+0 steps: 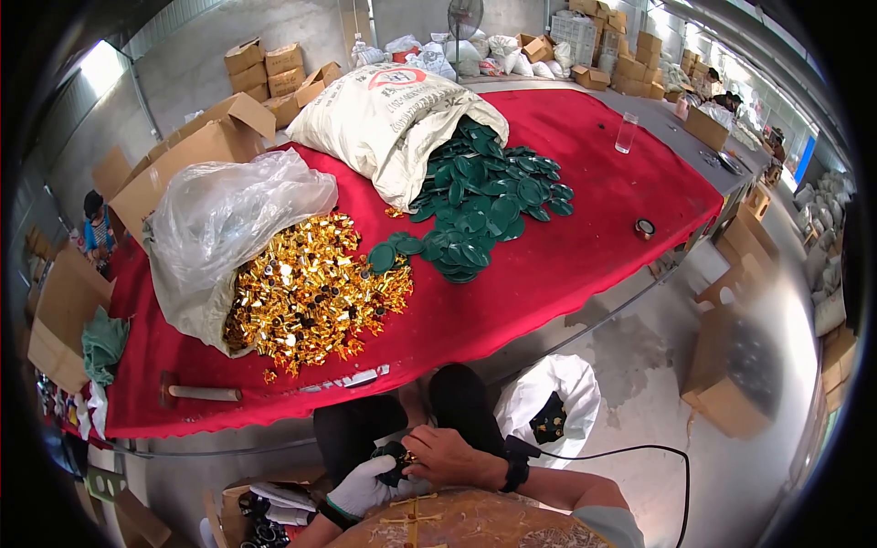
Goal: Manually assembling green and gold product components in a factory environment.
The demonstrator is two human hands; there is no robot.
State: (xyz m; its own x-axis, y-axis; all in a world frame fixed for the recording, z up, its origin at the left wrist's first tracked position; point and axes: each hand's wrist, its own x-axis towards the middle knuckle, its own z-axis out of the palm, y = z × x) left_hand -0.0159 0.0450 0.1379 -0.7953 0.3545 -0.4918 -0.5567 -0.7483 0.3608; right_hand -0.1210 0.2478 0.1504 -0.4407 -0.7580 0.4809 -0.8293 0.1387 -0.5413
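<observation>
My left hand, in a white glove, is closed around a small dark piece with gold bits at its edge. The bare fingers of my right hand are bent in against that piece; what they pinch is hidden. Both hands meet low over my lap, in front of the red-covered table. A heap of shiny gold parts spills there from a plastic-lined sack. Beyond it, dark green oval discs pour from a white woven sack.
A hammer lies near the table's left front edge. Farther right stand a clear glass and a small round item. By my right knee, a white sack holds black-and-gold pieces. Cardboard boxes stand right; a black cable curves beside me.
</observation>
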